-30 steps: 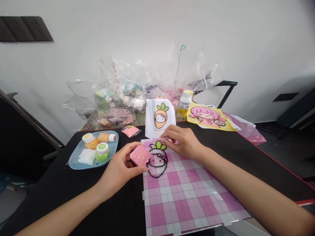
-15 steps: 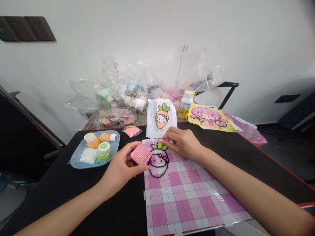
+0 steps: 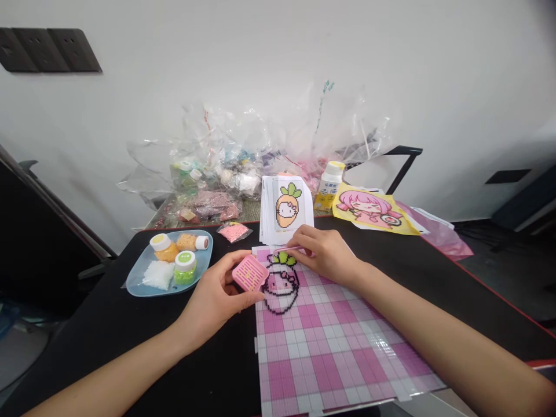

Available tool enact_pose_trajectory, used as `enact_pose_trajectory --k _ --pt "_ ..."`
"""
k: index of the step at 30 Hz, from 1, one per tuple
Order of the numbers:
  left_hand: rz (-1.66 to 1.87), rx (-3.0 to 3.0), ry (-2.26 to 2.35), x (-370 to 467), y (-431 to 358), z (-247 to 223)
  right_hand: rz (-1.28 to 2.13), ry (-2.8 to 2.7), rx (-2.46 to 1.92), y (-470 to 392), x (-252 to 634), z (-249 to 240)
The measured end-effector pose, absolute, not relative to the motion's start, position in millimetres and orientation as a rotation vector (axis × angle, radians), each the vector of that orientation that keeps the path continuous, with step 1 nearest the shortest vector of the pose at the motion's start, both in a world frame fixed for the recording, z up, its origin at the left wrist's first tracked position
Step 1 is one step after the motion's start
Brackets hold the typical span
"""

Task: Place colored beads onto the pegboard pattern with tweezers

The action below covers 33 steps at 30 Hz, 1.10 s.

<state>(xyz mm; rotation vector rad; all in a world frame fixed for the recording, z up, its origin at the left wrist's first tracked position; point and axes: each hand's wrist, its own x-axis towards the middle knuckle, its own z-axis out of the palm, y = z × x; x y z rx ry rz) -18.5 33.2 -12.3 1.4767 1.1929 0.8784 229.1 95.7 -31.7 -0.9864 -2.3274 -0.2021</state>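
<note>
My left hand grips a small pink bead tray with slots, some yellowish-green beads in it, over the left edge of the pegboard. Between the fingers of my right hand is a thin pink pair of tweezers, its tip near the top of the bead picture. The pink-and-white checked pegboard lies under both hands. On it a bead picture shows a black outline of a face in a carrot, with green leaves partly filled at the top.
Left, a blue plate holds jars and bags of beads. Behind the pegboard stands a printed carrot pattern, beside a white-and-yellow bottle. A packet of pink beads lies nearby. Clear plastic bags line the back; a yellow picture sheet lies right.
Both hands keep nearly the same positions and holds. The whole view has shifted very slightly; nothing else has visibly moved.
</note>
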Motion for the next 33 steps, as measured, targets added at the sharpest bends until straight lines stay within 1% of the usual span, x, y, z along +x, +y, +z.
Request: enact_pose_trajectory --k 14,18,25,29,33 --pt "0.884 1.479 1.173 -18.7 36.1 -13.8 -0.195 -2.311 -0.997 95.6 228.3 -31.1" --pt "0.888 1.470 1.160 -19.2 35.9 -14.3 -0.207 -2.273 -0.934 93.4 226.1 -28.8" --pt "0.897 1.456 1.134 -18.0 36.3 -12.7 -0.100 -2.232 -0.689 83.9 219.2 -23.0" --pt "0.886 1.452 1.152 -17.6 36.4 -12.1 -0.011 -2.290 -0.665 81.5 217.8 -21.6" --pt "0.880 1.453 1.149 -17.9 36.5 -12.2 0.001 -2.334 -0.676 81.4 217.5 -22.0"
